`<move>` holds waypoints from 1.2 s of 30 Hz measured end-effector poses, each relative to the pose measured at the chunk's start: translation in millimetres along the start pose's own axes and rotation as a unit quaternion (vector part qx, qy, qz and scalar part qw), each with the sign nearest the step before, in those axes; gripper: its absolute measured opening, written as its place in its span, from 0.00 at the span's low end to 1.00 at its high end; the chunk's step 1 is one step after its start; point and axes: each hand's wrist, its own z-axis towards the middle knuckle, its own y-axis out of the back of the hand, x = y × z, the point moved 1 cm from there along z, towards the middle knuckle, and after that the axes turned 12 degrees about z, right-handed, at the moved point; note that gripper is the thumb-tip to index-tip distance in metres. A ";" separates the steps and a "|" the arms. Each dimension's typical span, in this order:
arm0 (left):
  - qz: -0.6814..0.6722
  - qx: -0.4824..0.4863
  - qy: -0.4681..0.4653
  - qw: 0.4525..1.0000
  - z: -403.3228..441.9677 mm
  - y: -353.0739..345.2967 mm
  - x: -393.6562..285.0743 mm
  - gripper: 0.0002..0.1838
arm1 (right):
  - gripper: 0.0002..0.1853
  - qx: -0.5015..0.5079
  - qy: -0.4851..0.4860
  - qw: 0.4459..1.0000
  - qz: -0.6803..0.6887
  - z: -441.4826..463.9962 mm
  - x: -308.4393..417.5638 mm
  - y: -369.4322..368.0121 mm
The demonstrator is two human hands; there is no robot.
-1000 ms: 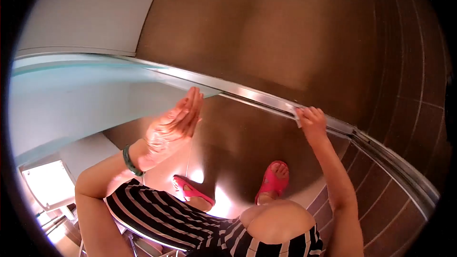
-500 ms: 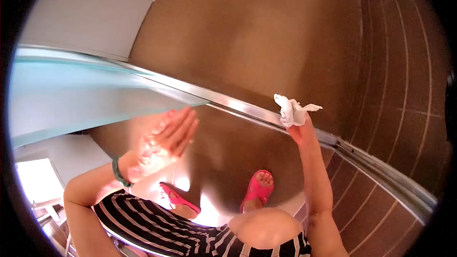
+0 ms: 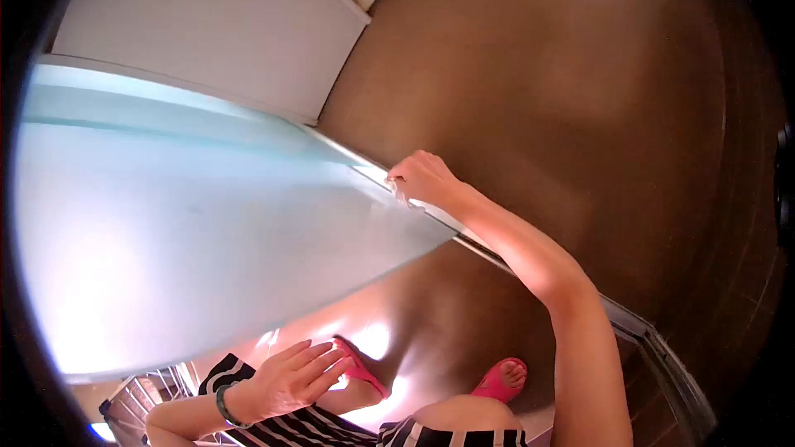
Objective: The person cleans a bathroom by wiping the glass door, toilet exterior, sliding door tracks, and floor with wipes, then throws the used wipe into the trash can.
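My right hand (image 3: 429,180) is closed around a crumpled white tissue (image 3: 401,194), only a small part of which shows below the fingers. This hand is reaching across the metal door rail, close to the frosted glass door panel (image 3: 224,232). Whether the tissue presses on the glass, I cannot tell. Low in the view, my left hand (image 3: 291,377) holds nothing, its fingers stretched out above the striped clothing. A dark green bracelet (image 3: 225,408) circles that wrist.
The metal floor rail (image 3: 617,314) runs diagonally across the brown floor (image 3: 530,74). A pale panel (image 3: 207,33) stands beyond the glass. Pink sandals (image 3: 503,381) are on my feet below. A wire rack (image 3: 145,397) stands at lower left.
My right hand has moved left with the tissue, toward the glass. The left hand has dropped lower. The glass panel now fills more of the view, reaching farther right.
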 end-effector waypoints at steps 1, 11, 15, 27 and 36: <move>-0.003 0.008 0.009 1.000 -3.1 2.0 -1.0 0.23 | 0.11 0.007 -0.015 1.000 -0.018 12.0 0.5 -10.9; -0.036 0.048 0.049 0.997 -12.4 1.8 9.1 0.20 | 0.18 0.186 -0.020 0.979 0.085 41.4 -34.7 -31.8; -0.118 0.074 0.100 0.985 -7.0 1.7 7.1 0.22 | 0.24 0.203 0.005 0.979 0.018 43.9 -40.1 -46.6; -0.156 0.094 0.112 0.977 -17.6 -0.6 10.2 0.24 | 0.04 -0.010 0.121 0.987 -0.102 38.5 -3.1 -29.1; -0.239 0.142 0.136 0.951 -25.9 4.6 13.0 0.23 | 0.14 0.129 -0.001 0.989 -0.072 21.3 -9.0 -20.5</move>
